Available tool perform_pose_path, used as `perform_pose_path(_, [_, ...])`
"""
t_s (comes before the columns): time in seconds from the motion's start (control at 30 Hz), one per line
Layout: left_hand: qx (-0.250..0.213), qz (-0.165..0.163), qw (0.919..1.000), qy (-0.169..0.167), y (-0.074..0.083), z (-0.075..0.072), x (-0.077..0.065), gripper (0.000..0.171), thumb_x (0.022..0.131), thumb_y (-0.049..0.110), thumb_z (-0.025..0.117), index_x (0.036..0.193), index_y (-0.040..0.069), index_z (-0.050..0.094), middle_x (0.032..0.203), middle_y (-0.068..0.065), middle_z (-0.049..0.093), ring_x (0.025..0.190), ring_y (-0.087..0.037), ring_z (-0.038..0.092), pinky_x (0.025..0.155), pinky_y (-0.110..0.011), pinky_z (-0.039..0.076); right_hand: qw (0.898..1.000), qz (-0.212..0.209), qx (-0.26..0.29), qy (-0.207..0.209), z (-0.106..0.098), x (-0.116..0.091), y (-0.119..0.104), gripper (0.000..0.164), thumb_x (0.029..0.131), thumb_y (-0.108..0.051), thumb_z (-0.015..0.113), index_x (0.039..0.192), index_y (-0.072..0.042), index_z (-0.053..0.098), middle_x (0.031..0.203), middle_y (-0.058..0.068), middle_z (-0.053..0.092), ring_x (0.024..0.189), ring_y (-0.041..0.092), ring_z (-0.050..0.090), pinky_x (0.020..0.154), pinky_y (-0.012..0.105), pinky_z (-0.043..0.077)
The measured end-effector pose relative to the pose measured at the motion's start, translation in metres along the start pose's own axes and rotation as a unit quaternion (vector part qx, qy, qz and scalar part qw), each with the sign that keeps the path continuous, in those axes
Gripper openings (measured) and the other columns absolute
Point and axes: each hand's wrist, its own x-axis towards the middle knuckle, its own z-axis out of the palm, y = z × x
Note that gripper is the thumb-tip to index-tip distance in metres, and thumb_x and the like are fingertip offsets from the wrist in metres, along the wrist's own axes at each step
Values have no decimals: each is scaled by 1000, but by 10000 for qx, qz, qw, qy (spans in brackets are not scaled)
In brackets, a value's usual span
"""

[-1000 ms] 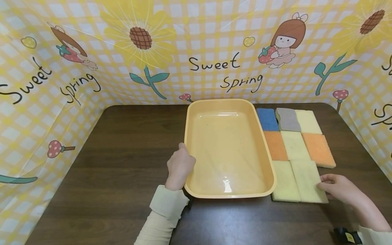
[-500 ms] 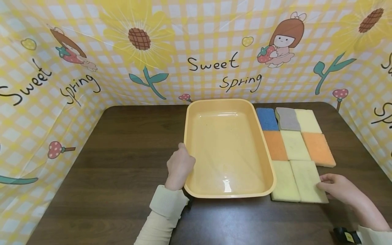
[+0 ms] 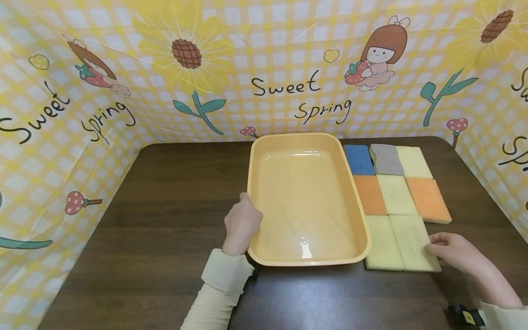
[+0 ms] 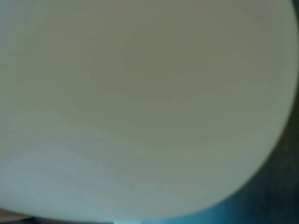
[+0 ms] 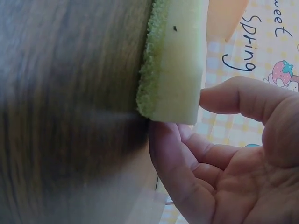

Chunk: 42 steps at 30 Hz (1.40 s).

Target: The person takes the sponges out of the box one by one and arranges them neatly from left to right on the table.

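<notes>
A yellow rectangular tray stands mid-table. My left hand grips its left rim, fingers curled over the edge. In the left wrist view the blurred pale wall of the tray fills nearly the whole frame. To the tray's right, sponges lie flat in rows. My right hand holds the outer edge of the front right pale yellow sponge. Up close in the right wrist view, the thumb is at the upper face of that sponge, and the fingers bend against its side. A green, rough layer shows at the sponge's bottom.
Beside the held one lies another pale yellow sponge. Behind are an orange sponge, a pale green sponge and a second orange sponge. The back row has a blue sponge, a grey sponge and a cream sponge.
</notes>
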Motion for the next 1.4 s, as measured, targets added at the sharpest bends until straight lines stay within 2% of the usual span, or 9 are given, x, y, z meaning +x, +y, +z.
perform_pose_path(0.33, [51, -12, 10000, -13, 0, 1, 2, 34, 85, 14, 51, 117, 1, 45, 84, -16, 64, 68, -26, 60, 59, -40, 43, 9998, -76, -146, 131, 0, -1, -1, 50, 92, -14, 51, 116, 29, 40, 110, 42, 53, 92, 33, 64, 73, 38, 56])
perform_pose_path(0.6, [55, -16, 10000, -28, 1, 2, 2, 34, 86, 14, 51, 117, 1, 45, 84, -16, 64, 67, -26, 60, 57, -40, 42, 9998, -55, -122, 143, 2, -1, 0, 50, 93, -14, 51, 116, 29, 40, 110, 42, 53, 90, 31, 64, 73, 37, 56])
perform_pose_path(1.17, [84, -45, 10000, 3, 0, 1, 1, 33, 85, 14, 52, 114, 1, 45, 84, -16, 64, 67, -27, 60, 56, -39, 43, 9996, -84, -259, 108, 2, -4, 1, 52, 95, -17, 50, 117, 28, 41, 114, 43, 52, 94, 37, 64, 74, 40, 56])
perform_pose_path(1.4, [82, -37, 10000, 23, 0, 1, 1, 32, 85, 14, 51, 113, 1, 45, 83, -16, 64, 68, -27, 60, 58, -41, 43, 9996, -69, -252, 120, 2, -6, -2, 50, 96, -18, 49, 117, 27, 41, 112, 43, 53, 91, 33, 65, 73, 39, 56])
